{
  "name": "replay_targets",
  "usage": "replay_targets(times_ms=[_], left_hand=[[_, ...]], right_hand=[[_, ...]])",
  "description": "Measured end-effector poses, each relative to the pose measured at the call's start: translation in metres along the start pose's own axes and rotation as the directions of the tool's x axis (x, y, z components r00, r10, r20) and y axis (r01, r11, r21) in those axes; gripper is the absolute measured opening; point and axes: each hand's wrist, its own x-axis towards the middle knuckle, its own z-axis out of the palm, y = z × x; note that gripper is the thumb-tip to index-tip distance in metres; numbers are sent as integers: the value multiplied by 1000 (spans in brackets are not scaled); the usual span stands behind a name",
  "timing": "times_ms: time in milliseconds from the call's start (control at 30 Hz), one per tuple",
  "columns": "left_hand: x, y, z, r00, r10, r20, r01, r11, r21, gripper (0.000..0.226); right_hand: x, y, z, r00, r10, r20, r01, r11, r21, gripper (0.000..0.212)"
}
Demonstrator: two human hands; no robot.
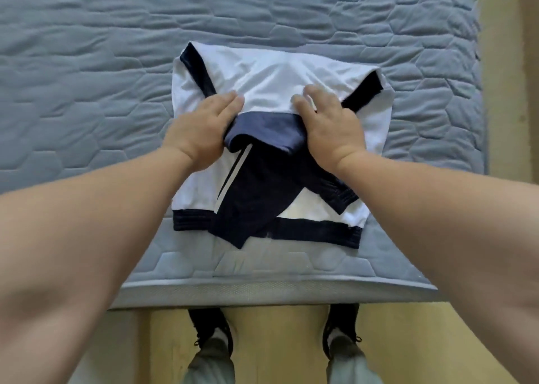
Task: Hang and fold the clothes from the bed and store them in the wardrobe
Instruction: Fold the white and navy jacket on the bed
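Observation:
A white jacket with navy sleeves and navy hem [271, 77] lies flat near the front edge of the bed [87, 77]. Its two navy sleeves are crossed over the white body. The upper part is folded down toward me, showing a blue collar lining. My left hand [201, 130] lies on the left end of that folded edge, fingers straight, thumb tucked under the blue fabric. My right hand [326, 124] lies on the right end of the same edge, fingers spread flat on the white cloth.
The bed has a grey-blue quilted cover. Its front edge [277, 293] runs just above my two feet on a yellowish floor [280, 348]. A beige wall or floor strip [507, 92] borders the bed on the right.

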Motion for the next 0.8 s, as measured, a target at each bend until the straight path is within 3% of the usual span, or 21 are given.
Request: replay_targets(times_ms=[67, 167, 300, 400, 467, 533, 567, 633, 733, 800], left_hand=[[-27, 5, 5, 993, 113, -23, -113, 994, -1, 68], [-59, 10, 24, 972, 234, 2, -234, 972, 4, 62], [-86, 11, 62, 968, 232, 92, -235, 972, 14, 63], [-96, 13, 96, 966, 249, 73, -254, 965, 66, 64], [-99, 13, 109, 975, 186, 121, -200, 973, 117, 69], [-100, 13, 118, 965, 81, 251, -142, 962, 234, 76], [-99, 14, 118, 959, 49, 280, -133, 948, 288, 78], [-93, 19, 111, 958, 35, 284, -146, 914, 379, 81], [-87, 24, 91, 935, 71, 347, -245, 838, 488, 89], [-84, 22, 74, 893, 95, 440, -347, 767, 540, 88]], right_hand=[[-26, -4, 4, 995, -99, 20, 99, 995, 24, 49], [-61, -12, 25, 989, -135, 66, 128, 987, 94, 41], [-97, -28, 63, 988, -119, 94, 105, 984, 145, 31], [-109, -38, 84, 999, -28, 39, 18, 975, 223, 31], [-112, -42, 93, 999, -39, -17, 42, 971, 236, 30], [-114, -42, 98, 980, -93, 175, 63, 984, 165, 44], [-116, -40, 98, 949, -89, 304, 54, 991, 122, 58], [-118, -34, 92, 907, -84, 413, 57, 995, 76, 75], [-121, -21, 74, 931, -131, 340, 93, 988, 123, 75], [-123, -10, 65, 987, -5, 164, -25, 983, 183, 67]])
